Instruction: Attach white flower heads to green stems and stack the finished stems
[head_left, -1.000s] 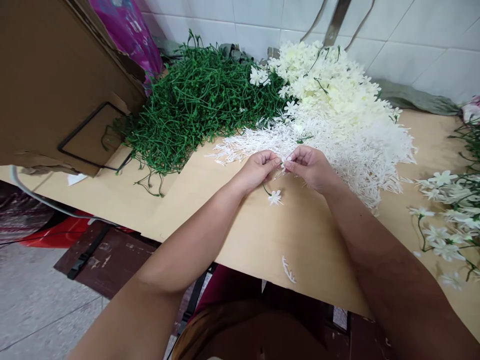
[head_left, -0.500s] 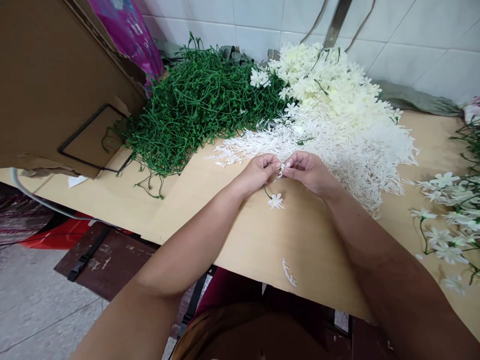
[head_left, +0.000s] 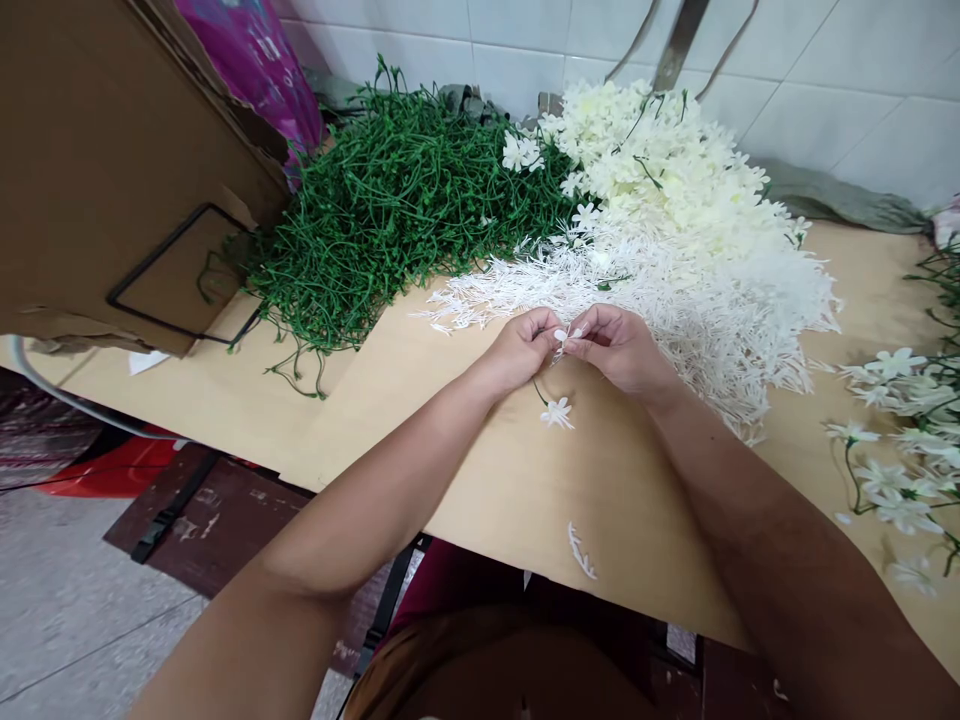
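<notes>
My left hand [head_left: 529, 345] is closed on the green stem of an artificial flower, whose one white bloom [head_left: 557, 412] hangs below the fingers. Right beside it, my right hand [head_left: 616, 345] pinches a small white flower head [head_left: 568, 336] where the fingertips of both hands nearly meet. How the flower head sits on the stem is hidden by the fingers. Just behind my hands lies a heap of thin white plastic pieces [head_left: 675, 310]. Beyond that rises a pile of cream-white petals [head_left: 660, 170], and to its left a tangle of green stems [head_left: 427, 190].
A cardboard box [head_left: 112, 180] with a black wire frame [head_left: 180, 270] stands at the left. Assembled white flowers [head_left: 900, 480] lie at the right. One white sprig [head_left: 580, 552] rests near the front edge of the tan tabletop [head_left: 480, 480]. White tiles [head_left: 517, 40] form the wall behind.
Both hands stay together in nearly the same spot. The small flower head between the fingertips has turned and shows its petals more plainly; the view has shifted slightly.
</notes>
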